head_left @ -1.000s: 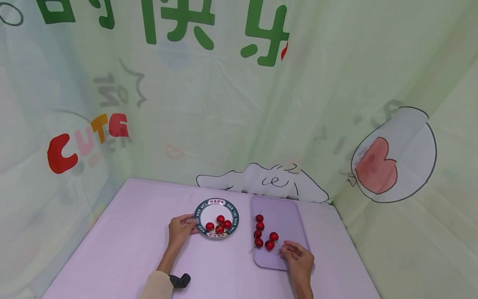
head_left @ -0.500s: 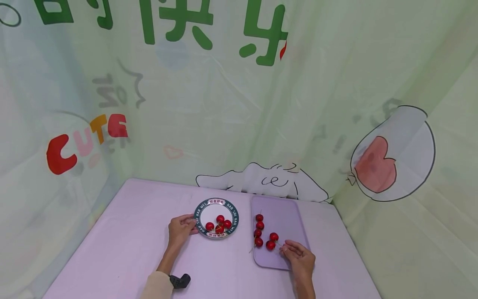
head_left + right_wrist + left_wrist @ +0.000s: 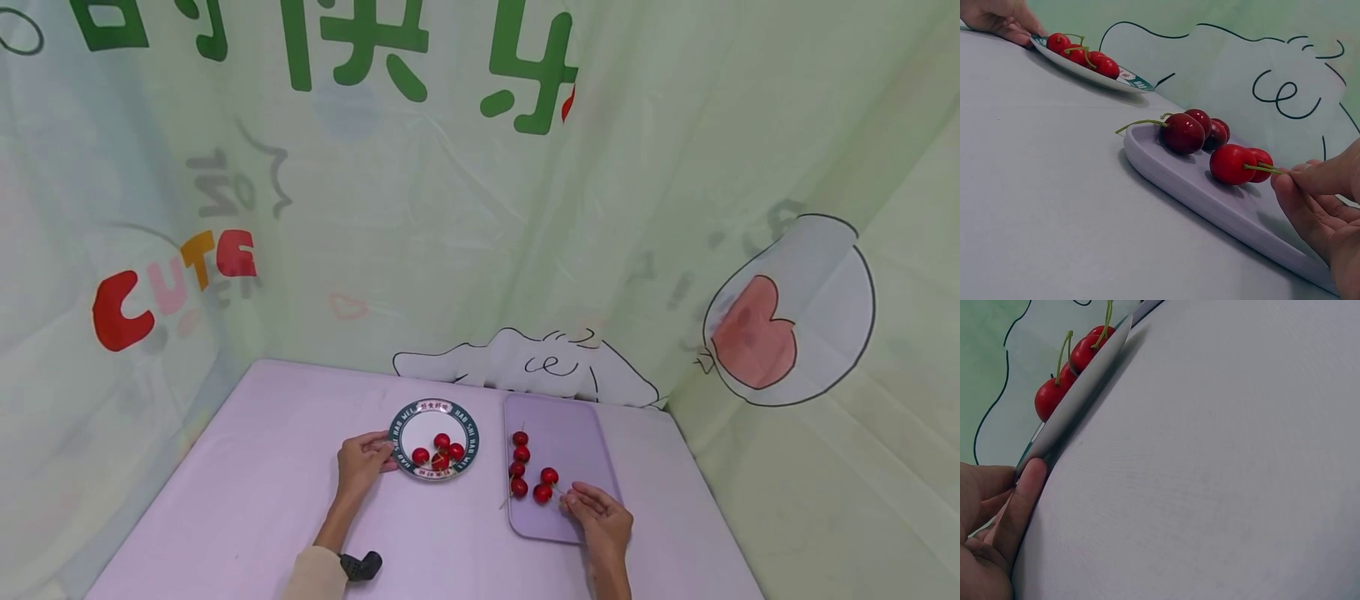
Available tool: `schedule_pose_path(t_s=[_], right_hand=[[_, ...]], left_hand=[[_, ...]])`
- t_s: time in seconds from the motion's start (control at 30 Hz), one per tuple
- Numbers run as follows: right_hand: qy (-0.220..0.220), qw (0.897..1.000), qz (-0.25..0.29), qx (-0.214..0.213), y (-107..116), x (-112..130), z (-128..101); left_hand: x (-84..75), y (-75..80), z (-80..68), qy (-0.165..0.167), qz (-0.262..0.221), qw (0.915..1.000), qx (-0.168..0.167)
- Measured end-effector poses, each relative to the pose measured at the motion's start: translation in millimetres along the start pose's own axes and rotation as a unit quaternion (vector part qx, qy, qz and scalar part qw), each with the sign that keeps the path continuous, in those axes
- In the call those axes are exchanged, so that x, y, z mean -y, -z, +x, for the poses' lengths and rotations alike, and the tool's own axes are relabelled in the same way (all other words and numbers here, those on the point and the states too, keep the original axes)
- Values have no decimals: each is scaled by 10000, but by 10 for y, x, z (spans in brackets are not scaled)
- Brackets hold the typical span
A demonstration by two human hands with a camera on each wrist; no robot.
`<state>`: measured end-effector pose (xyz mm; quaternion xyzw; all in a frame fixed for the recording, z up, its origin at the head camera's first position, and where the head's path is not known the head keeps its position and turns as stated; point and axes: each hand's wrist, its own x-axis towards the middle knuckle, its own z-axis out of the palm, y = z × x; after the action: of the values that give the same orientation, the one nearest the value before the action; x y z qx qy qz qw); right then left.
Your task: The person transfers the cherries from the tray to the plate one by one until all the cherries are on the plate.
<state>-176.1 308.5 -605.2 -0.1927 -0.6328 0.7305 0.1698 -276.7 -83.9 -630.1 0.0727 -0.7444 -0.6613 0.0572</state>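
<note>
My left hand [image 3: 362,465] pinches the left rim of a round plate [image 3: 468,425] with a green patterned border. Several red cherries [image 3: 441,442] with green stems sit together on it. In the left wrist view, the thumb and a finger grip the plate's edge [image 3: 1085,390]. To the right, my right hand [image 3: 602,521] is over a lilac tray [image 3: 570,433]. Its thumb and fingertip pinch the stem of a bright red cherry [image 3: 1232,165], which still appears to rest on the tray. A second bright cherry [image 3: 1262,164] is just behind; whether its stem is also pinched, I cannot tell.
Several darker cherries [image 3: 521,454] line the tray's left edge, and one stem pokes over the rim. A pale lilac cloth covers the table [image 3: 270,467]. Behind hangs a printed curtain [image 3: 450,250]. A black device [image 3: 362,567] is at the left wrist.
My right hand and the front bright cherry have shifted very slightly to the right. The left hand and the plate stay in place.
</note>
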Motion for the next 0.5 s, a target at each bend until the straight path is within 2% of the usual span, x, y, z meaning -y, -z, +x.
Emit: schedule_pose_path(t_s=[0.5], right_hand=[[-32, 9996, 282, -5, -54, 64, -52]], left_hand=[[-28, -1, -19, 35, -20, 10000, -12]])
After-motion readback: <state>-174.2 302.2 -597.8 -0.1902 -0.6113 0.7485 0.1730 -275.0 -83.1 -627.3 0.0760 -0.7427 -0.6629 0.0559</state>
